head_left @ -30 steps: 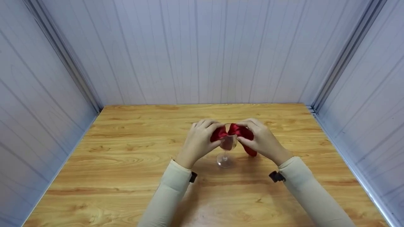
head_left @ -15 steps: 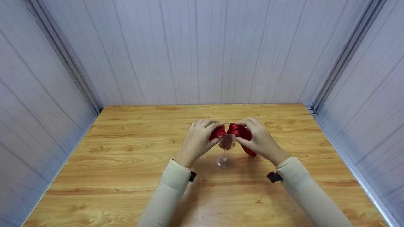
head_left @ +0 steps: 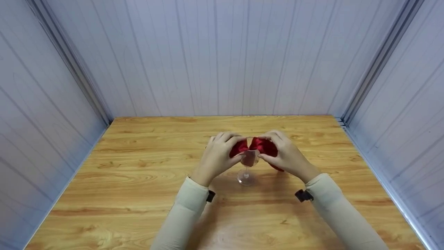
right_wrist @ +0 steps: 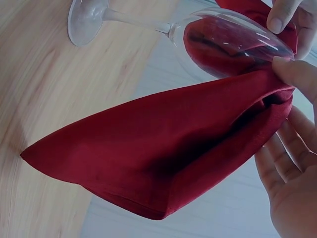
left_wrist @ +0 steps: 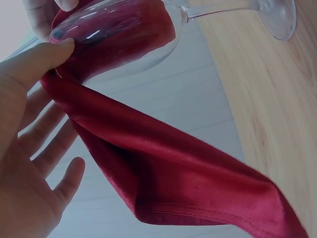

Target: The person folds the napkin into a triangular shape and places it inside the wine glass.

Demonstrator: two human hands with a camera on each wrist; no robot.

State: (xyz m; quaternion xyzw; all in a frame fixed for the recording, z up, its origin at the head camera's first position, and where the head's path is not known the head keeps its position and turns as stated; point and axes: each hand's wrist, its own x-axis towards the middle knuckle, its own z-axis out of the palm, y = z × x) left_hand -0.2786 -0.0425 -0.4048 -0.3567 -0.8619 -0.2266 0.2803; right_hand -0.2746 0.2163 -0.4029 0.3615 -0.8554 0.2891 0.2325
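A clear wine glass (head_left: 249,160) stands upright on the table. A red napkin (head_left: 266,147) is tucked into its bowl, and folds spill over the rim on both sides. At the left of the rim my left hand (head_left: 216,157) pinches the cloth, thumb in front and fingers behind. Opposite it, my right hand (head_left: 288,153) pinches the other side at the rim. In the left wrist view a long flap of the napkin (left_wrist: 173,158) hangs below the thumb. The right wrist view has a wide pointed flap of the napkin (right_wrist: 148,144) hanging down outside the glass.
The wood-grain table (head_left: 131,187) reaches to a pale panelled wall (head_left: 215,59) at the back. Similar walls close off the left and right sides. A dark strap-like piece (head_left: 304,195) sits at each sleeve cuff.
Both hands keep their hold at the rim and barely shift. The glass sits slightly farther left, and less of the napkin's tail shows below the right hand.
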